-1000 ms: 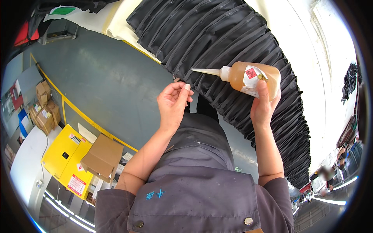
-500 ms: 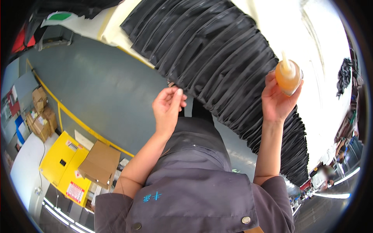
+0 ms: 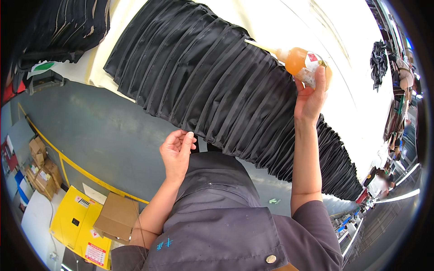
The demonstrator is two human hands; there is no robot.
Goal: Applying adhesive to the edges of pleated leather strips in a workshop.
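Note:
A long row of overlapping black fabric pieces (image 3: 181, 67) lies along the table's near edge, running from upper left to lower right. In my right hand (image 3: 310, 101) is a squeeze bottle (image 3: 296, 62) of orange liquid, with a pale body, a label and a long thin nozzle. The bottle is tilted on its side above the fabric, its nozzle pointing left over the pieces. My left hand (image 3: 175, 156) is at the near edge of the row, fingers curled and thumb pressed against them. Whether anything is pinched there is hidden.
The pale table (image 3: 348, 104) stretches away to the right. More dark layered pieces (image 3: 68, 31) are stacked at upper left, and a black bundle (image 3: 379, 63) lies at far right. A yellow cabinet (image 3: 77, 221) and a cardboard box (image 3: 118, 217) stand at lower left.
The bottle has tipped from nozzle toward me to nozzle pointing left, and my right hand has moved slightly up and left. My left hand is lower and further left, still curled.

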